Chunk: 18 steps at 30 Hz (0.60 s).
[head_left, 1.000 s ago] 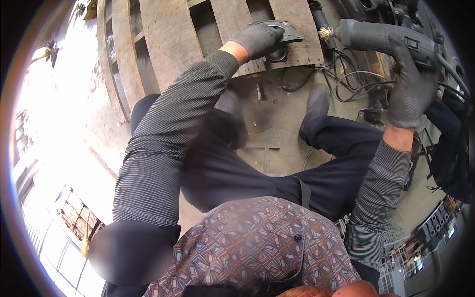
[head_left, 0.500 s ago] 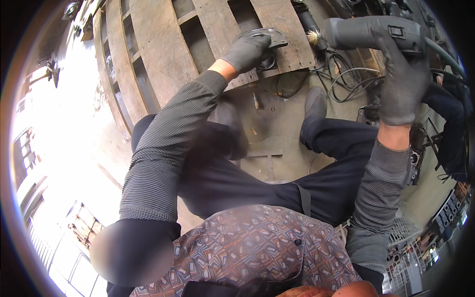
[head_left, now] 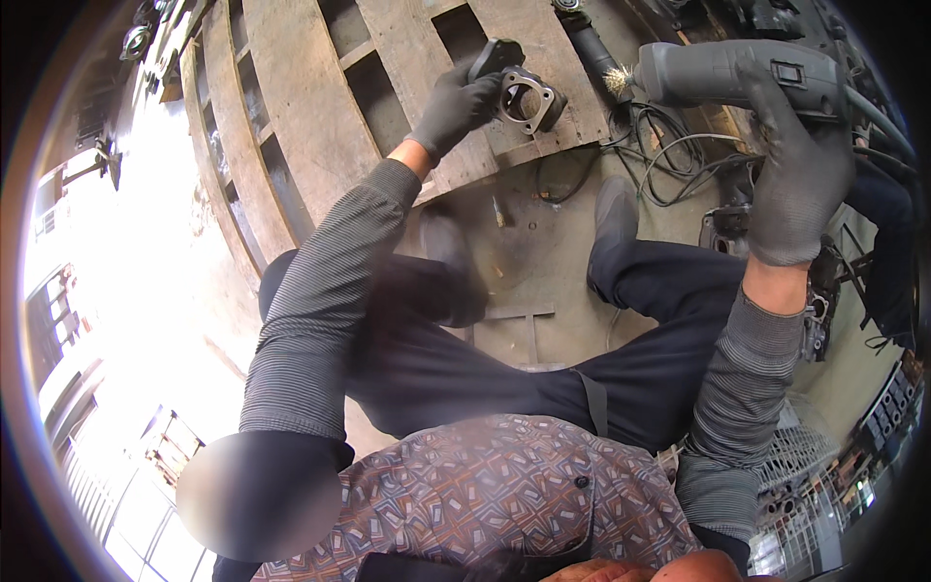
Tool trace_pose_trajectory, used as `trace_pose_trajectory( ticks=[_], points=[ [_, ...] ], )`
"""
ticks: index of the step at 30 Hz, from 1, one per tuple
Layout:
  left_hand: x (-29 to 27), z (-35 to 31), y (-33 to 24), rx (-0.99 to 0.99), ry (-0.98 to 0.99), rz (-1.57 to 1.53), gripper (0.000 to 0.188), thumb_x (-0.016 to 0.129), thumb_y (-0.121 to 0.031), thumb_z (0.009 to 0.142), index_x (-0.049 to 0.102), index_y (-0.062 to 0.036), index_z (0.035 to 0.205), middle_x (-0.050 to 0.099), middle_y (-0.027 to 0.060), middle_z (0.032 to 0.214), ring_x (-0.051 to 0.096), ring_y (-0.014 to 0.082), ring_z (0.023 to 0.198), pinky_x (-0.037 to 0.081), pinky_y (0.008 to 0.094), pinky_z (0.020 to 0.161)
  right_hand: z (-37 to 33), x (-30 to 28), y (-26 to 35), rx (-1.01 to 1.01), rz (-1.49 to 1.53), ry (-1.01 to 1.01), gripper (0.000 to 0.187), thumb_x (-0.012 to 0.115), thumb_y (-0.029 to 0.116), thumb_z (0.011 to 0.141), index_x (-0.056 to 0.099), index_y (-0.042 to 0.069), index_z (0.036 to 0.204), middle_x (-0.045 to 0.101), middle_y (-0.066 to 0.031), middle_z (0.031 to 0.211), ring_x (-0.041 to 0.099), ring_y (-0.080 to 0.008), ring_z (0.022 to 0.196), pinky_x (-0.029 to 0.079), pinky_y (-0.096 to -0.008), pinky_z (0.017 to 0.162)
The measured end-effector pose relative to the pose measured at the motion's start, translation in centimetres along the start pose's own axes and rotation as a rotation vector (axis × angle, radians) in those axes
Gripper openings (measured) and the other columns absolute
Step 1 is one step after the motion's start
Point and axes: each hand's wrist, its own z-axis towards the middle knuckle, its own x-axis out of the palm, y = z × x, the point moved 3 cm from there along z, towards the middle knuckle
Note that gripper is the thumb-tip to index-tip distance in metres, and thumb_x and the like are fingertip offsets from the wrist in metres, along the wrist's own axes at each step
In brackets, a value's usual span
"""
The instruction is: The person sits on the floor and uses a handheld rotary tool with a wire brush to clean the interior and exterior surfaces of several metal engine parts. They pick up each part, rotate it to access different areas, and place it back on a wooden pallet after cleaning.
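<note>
My left hand (head_left: 456, 109) is closed on a flat, dark metal plate (head_left: 497, 58) with a rounded end, held tilted above the wooden pallet. Just right of its fingers, a squarish metal housing (head_left: 532, 103) with a round bore and bolt holes in its flange rests at the pallet's near edge. My right hand (head_left: 797, 184) grips a grey corded power grinder (head_left: 742, 73) held level at the right. A brass-coloured wire brush (head_left: 618, 80) shows at the grinder's left end. Both hands wear dark grey gloves.
The slatted wooden pallet (head_left: 301, 82) has open gaps between its boards. A black cylindrical tool (head_left: 590, 53) lies along its right side. Loose cables (head_left: 669, 150) coil on the floor beside my foot. Metal machine parts (head_left: 732, 223) stand at the right, near my right forearm.
My left hand has drawn back slightly to the left and turned the metal plate, uncovering the housing. The grinder in my right hand has stayed nearly in place.
</note>
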Motion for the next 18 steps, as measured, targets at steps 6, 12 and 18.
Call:
trace_pose_trajectory(
  ticks=[6, 12, 18],
  points=[
    [0.3, 0.1, 3.6, -0.131, -0.136, -0.202, 0.034, 0.068, -0.026, 0.096, 0.068, -0.0001, 0.117, 0.069, 0.0049, 0.088, 0.063, 0.0114, 0.063, 0.051, 0.0273, 0.054, 0.1, -0.4, 0.0, -0.187, -0.084, 0.024, 0.036, 0.083, 0.014, 0.088, 0.07, -0.003, 0.117, 0.071, -0.011, 0.111, 0.07, -0.0141, 0.101, 0.058, -0.0286, 0.087],
    [-0.2, 0.0, 3.5, -0.232, -0.069, -0.174, 0.035, 0.068, -0.026, 0.094, 0.067, 0.0007, 0.116, 0.07, 0.0067, 0.088, 0.066, 0.0147, 0.07, 0.054, 0.0294, 0.061, -0.2, -0.1, -0.2, -0.131, -0.119, 0.011, 0.034, 0.081, 0.016, 0.089, 0.071, -0.001, 0.116, 0.071, -0.0111, 0.111, 0.07, -0.0151, 0.1, 0.059, -0.029, 0.086],
    [-0.7, 1.6, 2.9, -0.001, 0.019, 0.374, 0.03, 0.068, -0.018, 0.087, 0.07, 0.0003, 0.111, 0.071, 0.0115, 0.088, 0.071, 0.0253, 0.077, 0.057, 0.0353, 0.068, -0.2, -0.2, 0.5, -0.303, -0.388, 0.035, 0.049, 0.086, 0.022, 0.084, 0.066, -0.005, 0.121, 0.07, -0.0116, 0.108, 0.07, -0.0162, 0.099, 0.058, -0.0291, 0.084]
  ],
)
